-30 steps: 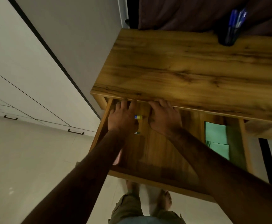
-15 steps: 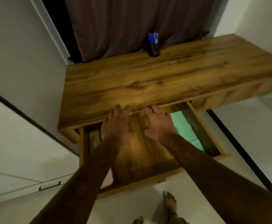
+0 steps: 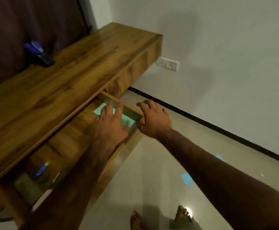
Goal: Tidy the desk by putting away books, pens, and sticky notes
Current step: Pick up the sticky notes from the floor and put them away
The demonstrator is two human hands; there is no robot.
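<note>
Green sticky notes (image 3: 130,122): in the right-end compartment of the open drawer (image 3: 79,140), directly under the left hand (image 3: 111,124). Two green patches show, one just past the fingertips and one between the thumb and the drawer's front corner. The hand covers the rest. The frame is motion-blurred.

Around the grip:
- The side wall (image 3: 132,112) of the drawer runs between the two hands, with the right hand (image 3: 154,120) just outside it.
- The desk top (image 3: 52,97) sits up-left of the left hand and overhangs the back of the drawer, hiding what is under it.
- Back along the left forearm, at the drawer's other end, lies a blue pen (image 3: 40,171). Darker pens, an olive block (image 3: 27,188) and a pink pad (image 3: 42,198) lie beside it.
- A pen cup (image 3: 44,60) with blue pens (image 3: 33,47) stands at the desk's far edge against a dark curtain (image 3: 27,19), well away from both hands.
- Two blue notes (image 3: 187,179) lie apart on the floor near the right forearm.
- A wall socket (image 3: 167,63) is beyond the right hand. Bare feet (image 3: 137,219) are at the bottom edge.

Hands:
- Left: palm down, fingers straight and spread, pointing toward the drawer's back right corner, thumb out to the side. It grips nothing. Can't tell whether the palm presses on the notes or sits just above them.
- Right: palm down, fingers loosely spread and slightly bent, holding nothing. The thumb tip is close to the drawer's front right corner, but contact is unclear.
- Both forearms are bare and stretched forward.
</note>
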